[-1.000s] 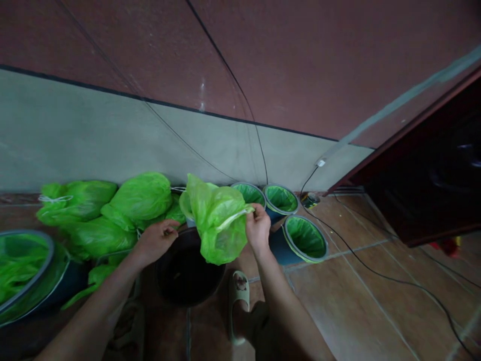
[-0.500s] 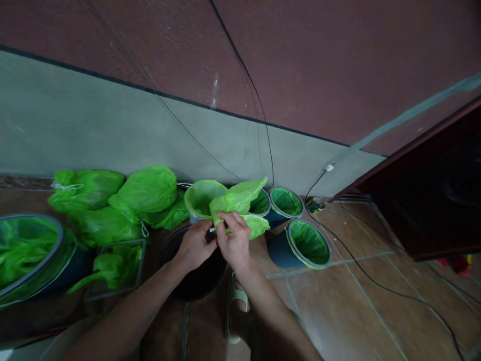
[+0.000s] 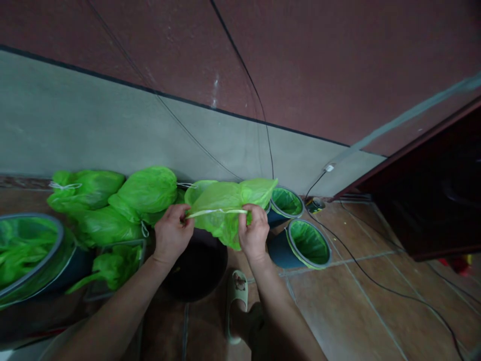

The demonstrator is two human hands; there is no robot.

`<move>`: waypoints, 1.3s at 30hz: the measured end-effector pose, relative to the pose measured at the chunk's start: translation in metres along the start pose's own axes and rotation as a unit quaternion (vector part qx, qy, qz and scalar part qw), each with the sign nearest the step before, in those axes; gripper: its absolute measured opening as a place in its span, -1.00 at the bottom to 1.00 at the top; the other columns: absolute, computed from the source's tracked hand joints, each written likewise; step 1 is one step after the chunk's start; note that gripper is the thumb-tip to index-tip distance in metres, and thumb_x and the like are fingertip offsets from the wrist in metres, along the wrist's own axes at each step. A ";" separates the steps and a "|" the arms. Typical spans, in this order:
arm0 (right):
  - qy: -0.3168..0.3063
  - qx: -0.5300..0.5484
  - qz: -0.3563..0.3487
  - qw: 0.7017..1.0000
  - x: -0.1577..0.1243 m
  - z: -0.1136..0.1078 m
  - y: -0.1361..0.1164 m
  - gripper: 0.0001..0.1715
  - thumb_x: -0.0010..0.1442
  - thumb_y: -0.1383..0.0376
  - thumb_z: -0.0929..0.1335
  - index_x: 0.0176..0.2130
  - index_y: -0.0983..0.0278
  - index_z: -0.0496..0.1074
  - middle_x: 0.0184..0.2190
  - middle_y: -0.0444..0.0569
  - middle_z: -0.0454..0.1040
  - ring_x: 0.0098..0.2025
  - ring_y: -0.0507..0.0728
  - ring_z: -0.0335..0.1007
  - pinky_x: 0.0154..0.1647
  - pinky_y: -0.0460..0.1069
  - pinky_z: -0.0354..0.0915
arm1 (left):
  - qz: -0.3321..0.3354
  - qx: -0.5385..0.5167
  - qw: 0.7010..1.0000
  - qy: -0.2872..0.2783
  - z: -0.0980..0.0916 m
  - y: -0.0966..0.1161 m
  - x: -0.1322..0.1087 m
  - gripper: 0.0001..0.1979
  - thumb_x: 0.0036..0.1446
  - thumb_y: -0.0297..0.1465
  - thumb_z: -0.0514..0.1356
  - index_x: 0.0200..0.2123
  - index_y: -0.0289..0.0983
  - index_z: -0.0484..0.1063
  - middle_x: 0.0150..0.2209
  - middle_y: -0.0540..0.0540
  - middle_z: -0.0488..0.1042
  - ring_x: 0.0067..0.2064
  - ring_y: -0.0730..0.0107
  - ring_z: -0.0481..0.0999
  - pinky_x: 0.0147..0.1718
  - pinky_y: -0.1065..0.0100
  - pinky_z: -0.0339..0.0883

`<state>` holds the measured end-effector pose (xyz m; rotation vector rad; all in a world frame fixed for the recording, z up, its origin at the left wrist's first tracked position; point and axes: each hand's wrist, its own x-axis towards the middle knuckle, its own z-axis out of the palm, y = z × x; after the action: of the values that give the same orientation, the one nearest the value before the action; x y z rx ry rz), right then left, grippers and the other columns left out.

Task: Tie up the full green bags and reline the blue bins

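Note:
A thin green garbage bag (image 3: 221, 198) is stretched between my two hands, its hemmed edge pulled into a nearly straight line. My left hand (image 3: 173, 231) pinches one end of that edge. The other end is gripped by my right hand (image 3: 255, 231), with the bag's loose film hanging beside the fingers. Below the hands stands a dark round bin (image 3: 197, 271), its inside in shadow. Behind the bag, partly covered by it, is a bin with a pale green liner (image 3: 191, 193).
Several filled green bags (image 3: 148, 190) lie along the wall at left. A large lined bin (image 3: 56, 225) and a clear tray (image 3: 141, 255) with crumpled green bags are nearer. Lined bins (image 3: 280, 255) stand at right. A black cable (image 3: 376, 281) crosses the tiles. A slippered foot (image 3: 237, 296) is below.
My hands have moved apart, left hand leftward and right hand rightward. The bag, bunched between them before, is now spread wide with its edge drawn out.

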<state>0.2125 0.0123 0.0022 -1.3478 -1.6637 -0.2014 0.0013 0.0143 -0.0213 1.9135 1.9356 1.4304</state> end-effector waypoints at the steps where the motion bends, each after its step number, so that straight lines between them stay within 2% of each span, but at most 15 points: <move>1: 0.006 0.001 0.001 1.000 0.000 -0.001 0.001 -0.84 0.31 0.33 0.23 -0.23 0.25 0.39 -0.29 -0.01 0.49 -0.19 0.14 0.40 -0.05 0.05 0.30 | 0.010 0.005 1.000 0.006 0.000 -0.002 0.001 -0.77 0.02 -0.42 0.12 -0.25 -0.26 0.51 -0.37 -0.05 0.50 -0.36 0.33 0.50 -0.26 0.34 0.37; 4: 0.029 0.014 -0.007 0.999 0.002 -0.006 0.001 -0.86 0.31 0.32 0.24 -0.24 0.25 0.39 -0.33 -0.04 0.48 -0.24 0.11 0.41 -0.15 0.00 0.32 | 0.014 0.025 0.999 0.024 -0.002 -0.008 0.007 -0.80 0.01 -0.44 0.11 -0.31 -0.26 0.51 -0.36 -0.08 0.49 -0.35 0.31 0.49 -0.27 0.32 0.37; 7: 0.043 0.017 -0.016 0.999 0.007 -0.013 0.002 -0.88 0.29 0.34 0.27 -0.27 0.24 0.40 -0.35 -0.06 0.47 -0.25 0.10 0.41 -0.18 -0.02 0.32 | -0.011 0.058 0.998 0.032 -0.007 -0.015 0.014 -0.80 -0.03 -0.45 0.11 -0.32 -0.24 0.51 -0.37 -0.08 0.49 -0.33 0.27 0.49 -0.27 0.30 0.36; 13: -0.013 0.034 -0.034 0.999 0.011 -0.025 0.010 -0.81 0.27 0.40 0.25 -0.25 0.23 0.45 -0.30 -0.03 0.48 -0.20 0.11 0.42 -0.13 0.00 0.34 | -0.082 0.140 0.986 0.037 -0.022 -0.031 0.029 -0.73 0.07 -0.37 0.10 -0.22 -0.26 0.55 -0.30 -0.13 0.52 -0.30 0.21 0.48 -0.29 0.26 0.32; 17: -0.006 0.016 -0.025 1.000 0.011 -0.031 0.022 -0.76 0.25 0.42 0.23 -0.25 0.25 0.47 -0.26 0.00 0.48 -0.15 0.12 0.42 -0.08 0.02 0.35 | -0.113 0.171 0.977 0.059 -0.031 -0.037 0.036 -0.68 0.09 -0.36 0.08 -0.17 -0.31 0.57 -0.26 -0.16 0.54 -0.30 0.24 0.46 -0.28 0.28 0.28; 19: 0.002 0.001 -0.005 1.000 0.012 -0.034 0.029 -0.75 0.23 0.42 0.23 -0.25 0.25 0.47 -0.24 0.02 0.48 -0.14 0.13 0.43 -0.07 0.03 0.35 | -0.126 0.175 0.974 0.065 -0.035 -0.040 0.038 -0.67 0.10 -0.36 0.08 -0.15 -0.31 0.56 -0.25 -0.15 0.54 -0.32 0.29 0.43 -0.28 0.30 0.26; 22: 0.009 -0.011 0.047 0.999 0.013 -0.038 0.038 -0.77 0.20 0.38 0.25 -0.24 0.26 0.49 -0.23 0.04 0.50 -0.16 0.14 0.43 -0.09 0.03 0.34 | -0.172 0.161 0.970 0.057 -0.040 -0.043 0.042 -0.66 0.12 -0.33 0.08 -0.12 -0.30 0.56 -0.37 -0.07 0.49 -0.39 0.35 0.37 -0.31 0.33 0.22; 25: 0.026 0.045 0.163 0.985 0.013 -0.036 0.046 -0.78 0.18 0.25 0.30 -0.28 0.30 0.51 -0.30 0.02 0.51 -0.29 0.12 0.42 -0.20 0.02 0.34 | -0.217 0.105 0.970 0.033 -0.042 -0.047 0.045 -0.67 0.09 -0.35 0.11 -0.14 -0.34 0.56 -0.46 -0.02 0.42 -0.41 0.37 0.36 -0.35 0.37 0.21; 27: 0.040 0.150 0.264 0.952 0.013 -0.031 0.051 -0.72 0.11 0.14 0.36 -0.33 0.32 0.49 -0.39 -0.02 0.51 -0.39 0.09 0.38 -0.32 -0.02 0.32 | -0.225 0.081 0.971 0.024 -0.043 -0.048 0.046 -0.67 0.06 -0.38 0.12 -0.16 -0.36 0.56 -0.50 0.00 0.39 -0.43 0.38 0.35 -0.40 0.40 0.18; 28: 0.040 0.213 0.314 0.925 0.013 -0.028 0.054 -0.68 0.06 0.09 0.38 -0.36 0.32 0.47 -0.44 -0.05 0.50 -0.44 0.07 0.36 -0.37 -0.03 0.31 | -0.225 0.081 0.971 0.021 -0.043 -0.047 0.047 -0.67 0.06 -0.38 0.11 -0.16 -0.36 0.56 -0.51 0.01 0.38 -0.44 0.38 0.34 -0.42 0.41 0.16; 31: 0.000 0.371 0.436 0.820 0.012 -0.020 0.055 -0.62 -0.03 0.03 0.43 -0.39 0.28 0.40 -0.52 -0.12 0.48 -0.50 0.06 0.37 -0.46 -0.06 0.31 | -0.218 0.099 0.971 0.013 -0.043 -0.044 0.046 -0.64 0.07 -0.39 0.09 -0.12 -0.37 0.56 -0.51 0.00 0.39 -0.46 0.38 0.30 -0.45 0.41 0.13; 33: -0.051 0.422 0.489 0.762 0.011 -0.017 0.052 -0.63 0.01 0.01 0.42 -0.35 0.26 0.41 -0.50 -0.11 0.52 -0.50 0.08 0.42 -0.50 -0.05 0.33 | -0.213 0.109 0.971 0.010 -0.042 -0.043 0.046 -0.61 0.08 -0.40 0.07 -0.09 -0.40 0.56 -0.48 -0.03 0.41 -0.47 0.39 0.28 -0.43 0.39 0.14; 35: -0.086 0.434 0.522 0.729 0.012 -0.019 0.046 -0.63 0.09 0.01 0.39 -0.27 0.26 0.43 -0.43 -0.07 0.56 -0.48 0.10 0.45 -0.54 -0.05 0.34 | -0.218 0.110 0.970 0.012 -0.043 -0.043 0.046 -0.59 0.10 -0.40 0.06 -0.06 -0.42 0.56 -0.47 -0.05 0.41 -0.49 0.39 0.26 -0.43 0.38 0.14; 37: -0.120 0.440 0.536 0.711 0.014 -0.025 0.040 -0.58 0.15 -0.01 0.36 -0.18 0.26 0.45 -0.31 -0.03 0.60 -0.43 0.11 0.50 -0.54 -0.05 0.36 | -0.227 0.107 0.968 0.018 -0.043 -0.046 0.046 -0.58 0.11 -0.40 0.07 -0.04 -0.42 0.56 -0.48 -0.04 0.38 -0.49 0.40 0.25 -0.43 0.38 0.14; 39: -0.174 0.474 0.521 0.687 0.016 -0.032 0.033 -0.51 0.17 -0.04 0.36 -0.07 0.26 0.45 -0.15 0.01 0.60 -0.29 0.13 0.55 -0.44 -0.02 0.43 | -0.239 0.102 0.965 0.020 -0.044 -0.050 0.047 -0.57 0.10 -0.40 0.07 -0.03 -0.43 0.55 -0.49 -0.02 0.36 -0.50 0.40 0.26 -0.44 0.38 0.14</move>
<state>0.2582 0.0152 0.0178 -1.2571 -0.7270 1.4677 -0.0739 0.0391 -0.0025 1.3374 2.4249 1.1722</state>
